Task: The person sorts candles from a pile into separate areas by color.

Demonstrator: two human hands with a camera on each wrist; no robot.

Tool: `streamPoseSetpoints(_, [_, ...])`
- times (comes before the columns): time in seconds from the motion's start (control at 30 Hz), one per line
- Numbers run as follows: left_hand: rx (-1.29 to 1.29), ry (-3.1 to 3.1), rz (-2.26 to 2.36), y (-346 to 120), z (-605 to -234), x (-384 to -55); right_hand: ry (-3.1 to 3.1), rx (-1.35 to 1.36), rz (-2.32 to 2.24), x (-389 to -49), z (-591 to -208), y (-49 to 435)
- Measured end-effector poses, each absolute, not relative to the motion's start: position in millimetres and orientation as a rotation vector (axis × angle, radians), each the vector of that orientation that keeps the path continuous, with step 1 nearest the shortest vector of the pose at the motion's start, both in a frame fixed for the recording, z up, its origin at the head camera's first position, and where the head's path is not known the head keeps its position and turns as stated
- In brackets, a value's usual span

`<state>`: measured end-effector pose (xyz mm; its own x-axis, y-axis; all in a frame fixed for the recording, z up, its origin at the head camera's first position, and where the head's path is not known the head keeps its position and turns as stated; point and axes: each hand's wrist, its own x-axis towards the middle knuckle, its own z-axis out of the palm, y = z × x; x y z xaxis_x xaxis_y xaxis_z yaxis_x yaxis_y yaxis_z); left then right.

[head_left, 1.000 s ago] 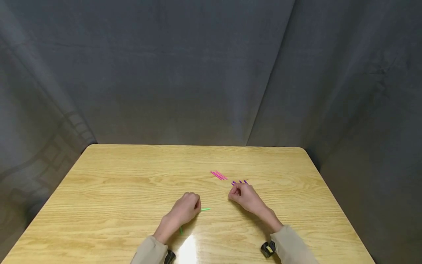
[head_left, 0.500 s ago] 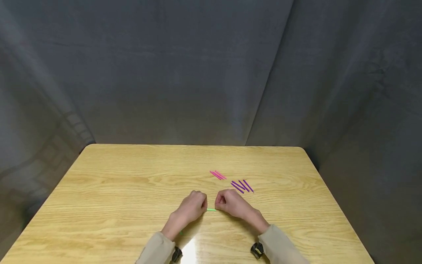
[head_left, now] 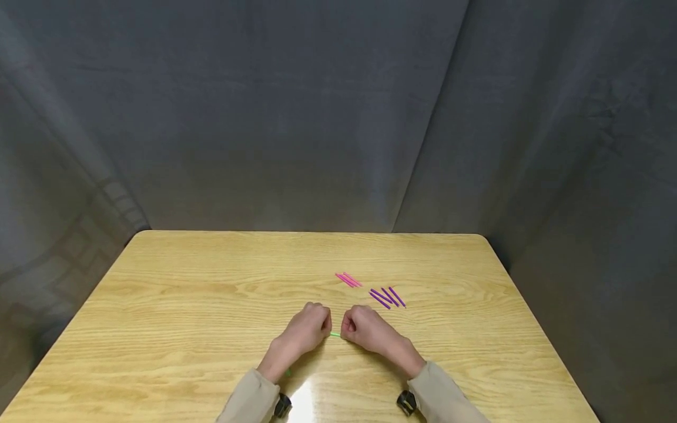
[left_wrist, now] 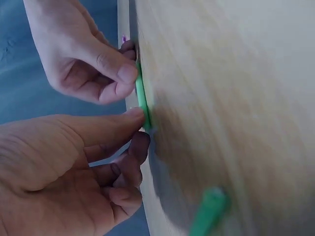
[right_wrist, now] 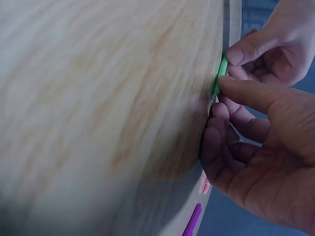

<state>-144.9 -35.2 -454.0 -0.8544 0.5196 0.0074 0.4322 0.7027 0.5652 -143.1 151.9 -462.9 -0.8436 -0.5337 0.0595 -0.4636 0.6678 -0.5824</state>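
Note:
Close over the table's near middle, a thin green stick [left_wrist: 141, 93] spans the space between the two hands. My left hand [head_left: 305, 326] pinches one end of it between thumb and fingertips. The other end is pinched by my right hand [head_left: 372, 329], whose thumb [right_wrist: 241, 89] lies along the stick in the right wrist view. Only a short green length shows between the hands in the head view. A second green stick [left_wrist: 209, 211] lies on the table under the left forearm, mostly hidden in the head view.
Beyond the right hand, several purple sticks [head_left: 381, 300] lie side by side on the wooden table [head_left: 211, 276]. Several pink sticks [head_left: 349, 280] sit farther back, slightly left of them. A grey curtain [head_left: 291, 147] hangs behind the table and along its sides.
My right hand has come left and nearer from beside the purple sticks, taking hold of the green stick's free end. The left hand shifted slightly right, and the hands are now closer together.

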Motion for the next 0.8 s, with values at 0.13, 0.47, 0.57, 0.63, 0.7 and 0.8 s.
streamPoseSetpoints(0.13, [0.743, 2.793, 0.918, -52.2, -451.2, -144.7, 2.739, -0.827, -0.937, -142.6, -461.3, 154.0])
streamPoseSetpoints(0.47, [0.711, 2.829, 0.906, -95.2, -451.2, -133.0, 2.726, -0.668, -1.048, -149.7, -465.4, 159.9])
streamPoseSetpoints(0.57, [0.719, 2.808, 0.905, -101.4, -454.5, -131.2, 2.73, -0.621, -1.055, -153.1, -466.7, 158.7])
streamPoseSetpoints(0.63, [0.727, 2.797, 0.906, -104.6, -455.6, -130.2, 2.73, -0.588, -1.055, -154.9, -467.2, 158.1])
streamPoseSetpoints(0.7, [0.744, 2.783, 0.907, -107.5, -455.0, -129.1, 2.733, -0.562, -1.05, -156.5, -467.5, 157.6])
streamPoseSetpoints(0.8, [0.772, 2.76, 0.919, -111.3, -452.3, -126.7, 2.748, -0.545, -1.045, -158.3, -468.0, 156.2])
